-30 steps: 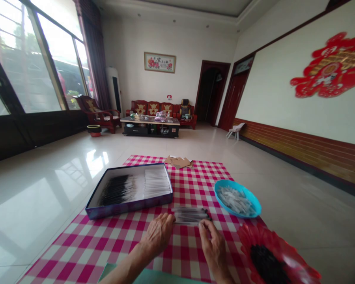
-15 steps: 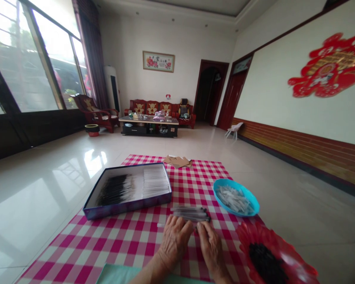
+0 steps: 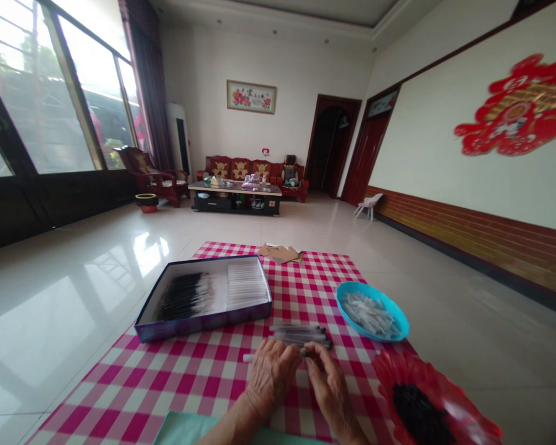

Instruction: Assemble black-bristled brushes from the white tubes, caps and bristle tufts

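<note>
My left hand (image 3: 272, 371) is closed around a slim whitish pen barrel (image 3: 248, 358), whose end pokes out to the left of the fingers. Thumb and fingers of my right hand (image 3: 328, 383) pinch together at the barrel's other end, on a small black end cap (image 3: 303, 351) mostly hidden by the fingertips. Just beyond both hands lies a row of translucent pen barrels (image 3: 299, 334) with black ends pointing right. At lower right, a red petal-edged bowl (image 3: 467, 411) holds small black pieces (image 3: 419, 411). Short clear pieces (image 3: 369, 315) fill a blue bowl (image 3: 401, 327).
A shallow dark-blue box (image 3: 204, 326) at left holds black-ended pens (image 3: 180, 296) and white barrels (image 3: 246, 285). Torn cardboard (image 3: 282, 254) lies at the far edge of the checked tablecloth (image 3: 204, 371). A pale green cloth (image 3: 180, 428) lies near me.
My right hand's fingers have curled and lifted slightly at the barrel's end. The left hand keeps its grip. The whole view has shifted slightly.
</note>
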Demonstrator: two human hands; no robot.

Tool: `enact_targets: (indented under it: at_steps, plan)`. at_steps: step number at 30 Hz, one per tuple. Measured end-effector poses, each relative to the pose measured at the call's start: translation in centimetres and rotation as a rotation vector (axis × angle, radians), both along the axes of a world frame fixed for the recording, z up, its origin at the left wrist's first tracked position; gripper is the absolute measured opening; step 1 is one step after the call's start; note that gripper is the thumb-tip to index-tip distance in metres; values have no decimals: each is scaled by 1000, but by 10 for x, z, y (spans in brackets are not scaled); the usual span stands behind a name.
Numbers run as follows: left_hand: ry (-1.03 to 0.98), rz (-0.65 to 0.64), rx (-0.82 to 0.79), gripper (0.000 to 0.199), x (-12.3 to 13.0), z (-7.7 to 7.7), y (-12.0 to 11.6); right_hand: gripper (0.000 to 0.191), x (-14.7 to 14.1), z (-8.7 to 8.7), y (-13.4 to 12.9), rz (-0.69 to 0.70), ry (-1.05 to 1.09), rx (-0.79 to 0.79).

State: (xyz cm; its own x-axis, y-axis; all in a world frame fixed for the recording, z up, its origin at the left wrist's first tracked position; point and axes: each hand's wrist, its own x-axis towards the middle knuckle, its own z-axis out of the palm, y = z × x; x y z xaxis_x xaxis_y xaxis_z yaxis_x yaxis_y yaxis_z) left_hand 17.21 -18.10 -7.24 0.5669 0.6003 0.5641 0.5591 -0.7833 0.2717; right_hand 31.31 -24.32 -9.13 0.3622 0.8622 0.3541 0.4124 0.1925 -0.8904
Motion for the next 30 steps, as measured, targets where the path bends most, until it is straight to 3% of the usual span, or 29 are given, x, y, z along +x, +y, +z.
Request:
enact_targets:
  at_steps: [6, 12, 18, 22, 30]
  plan:
    - [15, 4, 22, 17, 0, 0, 0, 25, -2, 3, 2, -82, -86, 12]
    - [5, 17, 57, 17, 1, -3, 3, 22, 0, 2, 1, -38, -101, 77]
    - [29, 12, 50, 18, 1, -2, 3, 29, 0, -1, 0, -45, -40, 41]
    - [40, 12, 48, 18, 1, -2, 2, 25, 0, -1, 4, -95, -138, 42]
    - [30, 6, 38, 20, 0, -2, 2, 20, 1, 0, 2, -36, -162, 88]
